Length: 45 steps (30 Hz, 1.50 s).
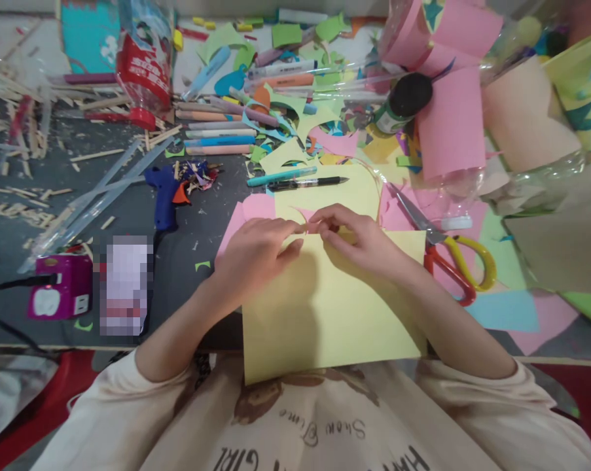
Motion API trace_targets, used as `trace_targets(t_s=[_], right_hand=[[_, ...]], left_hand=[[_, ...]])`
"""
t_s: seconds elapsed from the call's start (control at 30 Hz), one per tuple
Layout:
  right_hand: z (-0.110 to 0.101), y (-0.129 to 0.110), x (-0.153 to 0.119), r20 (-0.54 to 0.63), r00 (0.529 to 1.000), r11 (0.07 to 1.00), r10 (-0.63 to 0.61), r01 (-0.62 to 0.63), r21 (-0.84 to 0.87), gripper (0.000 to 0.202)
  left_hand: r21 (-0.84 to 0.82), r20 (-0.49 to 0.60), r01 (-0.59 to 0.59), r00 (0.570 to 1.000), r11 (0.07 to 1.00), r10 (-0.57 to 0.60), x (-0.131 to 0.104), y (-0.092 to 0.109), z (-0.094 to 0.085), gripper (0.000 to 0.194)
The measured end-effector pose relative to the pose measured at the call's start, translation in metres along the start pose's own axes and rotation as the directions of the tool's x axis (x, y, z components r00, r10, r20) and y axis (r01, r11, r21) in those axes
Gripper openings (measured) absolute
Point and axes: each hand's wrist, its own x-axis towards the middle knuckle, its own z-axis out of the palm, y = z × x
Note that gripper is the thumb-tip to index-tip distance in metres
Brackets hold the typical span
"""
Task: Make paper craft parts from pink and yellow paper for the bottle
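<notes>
A large pale yellow sheet [344, 314] lies in front of me, its near edge over the table's edge. Above its far edge my left hand [266, 252] has fingers bent toward the right, thumb apart. My right hand [349, 235] is curled, its fingertips pinched together near a small pink paper piece [312, 226] between the hands. Which fingers hold that piece is too small to tell for sure. A black pen [307, 184] and a teal pen [281, 176] lie just beyond my hands on more yellow paper.
Open scissors [442, 245] with red and yellow handles lie at the right. A blue glue gun [165, 196], purple box [60, 286] and phone [125, 286] are at the left. Markers, scraps, a dark-lidded jar [406, 101] and a red-labelled bottle [145, 72] fill the back.
</notes>
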Motion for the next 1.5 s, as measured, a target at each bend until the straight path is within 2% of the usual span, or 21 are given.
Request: trace_targets(t_s=[0.1, 0.17, 0.27, 0.37, 0.5, 0.6, 0.67, 0.77, 0.87, 0.93, 0.97, 1.03, 1.1, 1.17, 1.23, 1.3, 1.4, 1.5], right_hand=[[-0.009, -0.003, 0.002, -0.029, 0.994, 0.984, -0.104, 0.099, -0.149, 0.019], [-0.012, -0.006, 0.002, -0.076, 0.979, 0.946, -0.189, 0.160, -0.283, 0.019], [-0.012, -0.011, -0.003, -0.154, 0.952, 0.888, -0.263, 0.177, -0.425, 0.024], [-0.010, -0.013, -0.014, -0.159, 0.952, 0.861, -0.263, 0.157, -0.484, 0.035], [-0.009, -0.004, -0.029, -0.081, 0.978, 0.835, -0.193, 0.121, -0.537, 0.058], [-0.011, -0.001, -0.036, -0.016, 0.995, 0.828, -0.098, 0.073, -0.556, 0.071], [-0.016, -0.008, -0.042, 0.033, 0.999, 0.816, -0.015, 0.031, -0.577, 0.081], [-0.026, -0.024, -0.052, 0.086, 0.984, 0.759, 0.155, -0.063, -0.647, 0.094], [-0.037, -0.034, -0.060, 0.113, 0.975, 0.713, 0.191, -0.059, -0.699, 0.089], [-0.040, -0.033, -0.063, 0.100, 0.983, 0.696, 0.152, -0.035, -0.717, 0.084], [-0.040, -0.032, -0.063, 0.090, 0.987, 0.689, 0.133, -0.027, -0.725, 0.083], [-0.036, -0.028, -0.062, 0.075, 0.991, 0.681, 0.114, -0.023, -0.732, 0.082], [-0.029, -0.025, -0.061, 0.048, 0.993, 0.676, 0.109, -0.039, -0.736, 0.085], [-0.021, -0.025, -0.059, -0.018, 0.997, 0.654, 0.072, -0.061, -0.754, 0.089], [-0.015, -0.026, -0.058, -0.090, 0.996, 0.618, -0.009, -0.065, -0.783, 0.093], [-0.011, -0.027, -0.057, -0.108, 0.993, 0.603, -0.054, -0.054, -0.796, 0.090], [-0.009, -0.026, -0.056, -0.075, 0.997, 0.622, -0.008, -0.053, -0.781, 0.081], [-0.006, -0.024, -0.055, -0.087, 0.995, 0.633, 0.047, -0.097, -0.768, 0.080]], left_hand=[[-0.272, 0.113, 0.112, 0.990, 0.956, -0.084, 0.009, -0.006, -0.001, 0.023], [-0.423, 0.128, 0.202, 0.978, 0.883, -0.162, 0.011, -0.012, 0.002, 0.025], [-0.604, 0.043, 0.232, 0.965, 0.762, -0.259, 0.011, -0.019, 0.006, 0.022], [-0.724, -0.029, 0.219, 0.938, 0.654, -0.346, 0.011, -0.023, 0.008, 0.018], [-0.805, -0.114, 0.210, 0.863, 0.554, -0.493, 0.010, -0.020, 0.009, 0.017], [-0.843, -0.114, 0.207, 0.834, 0.497, -0.539, 0.009, -0.015, 0.012, 0.017], [-0.872, -0.132, 0.173, 0.818, 0.458, -0.560, 0.009, -0.015, 0.014, 0.021], [-0.914, -0.215, 0.059, 0.770, 0.402, -0.601, 0.011, -0.017, 0.018, 0.028], [-0.945, -0.228, -0.010, 0.737, 0.327, -0.636, 0.013, -0.019, 0.020, 0.027], [-0.961, -0.187, -0.006, 0.752, 0.277, -0.633, 0.012, -0.017, 0.023, 0.026], [-0.967, -0.147, 0.015, 0.777, 0.253, -0.612, 0.011, -0.016, 0.024, 0.026], [-0.965, -0.058, 0.084, 0.855, 0.248, -0.515, 0.009, -0.011, 0.028, 0.027], [-0.931, 0.019, 0.153, 0.927, 0.332, -0.375, 0.006, -0.005, 0.031, 0.029], [-0.883, 0.054, 0.171, 0.962, 0.436, -0.269, 0.003, -0.001, 0.034, 0.032], [-0.862, 0.070, 0.170, 0.973, 0.477, -0.221, 0.001, 0.001, 0.035, 0.038], [-0.877, 0.087, 0.175, 0.974, 0.448, -0.211, 0.000, 0.001, 0.036, 0.043], [-0.910, 0.118, 0.194, 0.969, 0.368, -0.219, 0.000, -0.002, 0.037, 0.047], [-0.919, 0.100, 0.175, 0.970, 0.352, -0.222, -0.001, -0.004, 0.037, 0.047]])
